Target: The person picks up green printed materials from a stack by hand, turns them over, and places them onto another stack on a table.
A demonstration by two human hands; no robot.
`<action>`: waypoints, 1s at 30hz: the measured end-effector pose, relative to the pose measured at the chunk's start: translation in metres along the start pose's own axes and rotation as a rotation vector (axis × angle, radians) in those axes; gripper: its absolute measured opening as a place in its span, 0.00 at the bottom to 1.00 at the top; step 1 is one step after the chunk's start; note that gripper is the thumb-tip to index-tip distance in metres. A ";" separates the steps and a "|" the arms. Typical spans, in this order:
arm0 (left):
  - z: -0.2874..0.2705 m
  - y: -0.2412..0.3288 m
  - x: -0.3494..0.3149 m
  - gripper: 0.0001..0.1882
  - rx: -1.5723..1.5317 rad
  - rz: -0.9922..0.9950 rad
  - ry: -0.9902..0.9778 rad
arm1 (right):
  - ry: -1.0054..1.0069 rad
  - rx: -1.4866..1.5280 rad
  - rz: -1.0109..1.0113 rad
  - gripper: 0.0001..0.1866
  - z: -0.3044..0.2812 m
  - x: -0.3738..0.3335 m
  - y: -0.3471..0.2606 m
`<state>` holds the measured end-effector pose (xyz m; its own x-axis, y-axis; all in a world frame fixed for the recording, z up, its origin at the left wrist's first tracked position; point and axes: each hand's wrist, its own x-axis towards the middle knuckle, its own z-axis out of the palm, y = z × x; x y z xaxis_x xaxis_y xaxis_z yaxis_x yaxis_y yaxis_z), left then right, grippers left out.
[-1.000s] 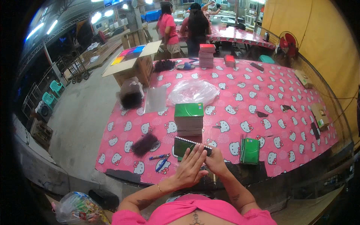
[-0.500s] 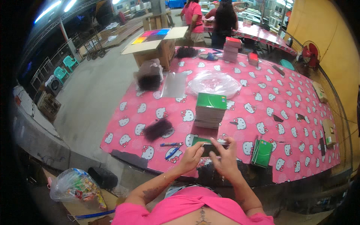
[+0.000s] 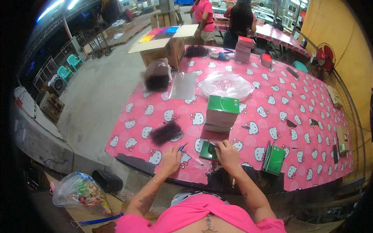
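A green notebook point(image 3: 208, 150) is lying flat under the fingertips of the right hand point(image 3: 229, 154), whose fingers are bunching together and pinching its right end. The left hand point(image 3: 171, 159) is curling closed around a blue tool point(image 3: 182, 147), the tip poking out toward the notebook. A strip of pink patterned cloth point(image 3: 322, 167) is separating the hands. The table's near edge is running just below both, its dark torn patch point(image 3: 219, 181) lying nearest the right wrist. Open cloth is stretching right of the right hand as far as some spiral-bound notebooks point(image 3: 275, 160).

Straight beyond the right hand, a tall green stack point(image 3: 221, 110) is blocking the way forward. A heap of black coils point(image 3: 167, 133) is sitting just beyond the left hand. Farther out, a clear plastic bag point(image 3: 226, 86) is spreading behind the stack, and an open cardboard box point(image 3: 176, 50) is standing well beyond the left hand.
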<state>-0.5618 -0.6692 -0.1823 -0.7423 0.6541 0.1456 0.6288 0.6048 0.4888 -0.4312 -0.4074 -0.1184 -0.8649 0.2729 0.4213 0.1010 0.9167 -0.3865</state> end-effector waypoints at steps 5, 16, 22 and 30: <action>-0.009 0.061 0.010 0.24 -1.094 -0.408 -0.350 | -0.004 0.033 0.023 0.09 0.000 -0.004 0.000; 0.005 0.083 0.024 0.22 -1.552 -0.583 -0.452 | -0.003 0.052 0.033 0.08 0.001 -0.005 -0.003; 0.003 0.098 0.025 0.16 -0.545 -0.077 -0.046 | -0.035 0.040 0.036 0.08 -0.002 -0.004 0.002; 0.012 0.029 0.002 0.22 -0.153 0.097 0.041 | -0.130 0.127 0.202 0.14 -0.030 -0.020 0.035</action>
<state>-0.5421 -0.6446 -0.1781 -0.6908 0.6850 0.2316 0.6573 0.4615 0.5958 -0.3953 -0.3720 -0.1161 -0.8901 0.3991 0.2199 0.2222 0.8015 -0.5552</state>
